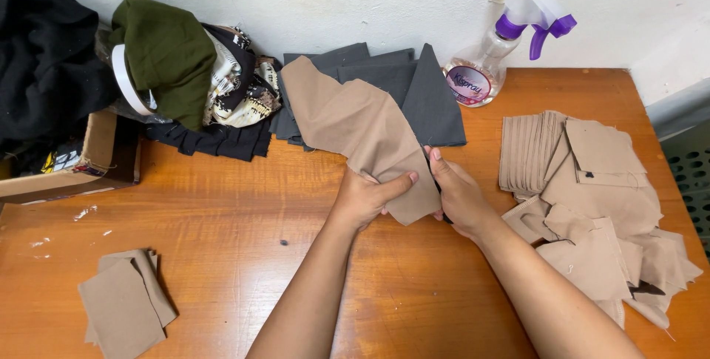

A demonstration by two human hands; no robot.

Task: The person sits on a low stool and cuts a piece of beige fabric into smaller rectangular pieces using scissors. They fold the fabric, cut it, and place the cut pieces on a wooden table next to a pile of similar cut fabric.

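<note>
A long strip of tan cloth (pixel 355 119) stretches from the table's centre toward the back, lying partly over a pile of dark grey fabric (pixel 414 82). My left hand (pixel 366 196) pinches the strip's near end, thumb on top. My right hand (pixel 458 196) grips the same end from the right side. A dark object, possibly scissors, shows at that hand's fingers, mostly hidden by the cloth.
A heap of tan cut pieces (pixel 599 204) lies at the right. A small stack of tan pieces (pixel 126 303) sits front left. A spray bottle (pixel 495 52) stands at the back. Mixed fabrics (pixel 192 70) and a cardboard box (pixel 70 167) fill the back left of the wooden table (pixel 244 211).
</note>
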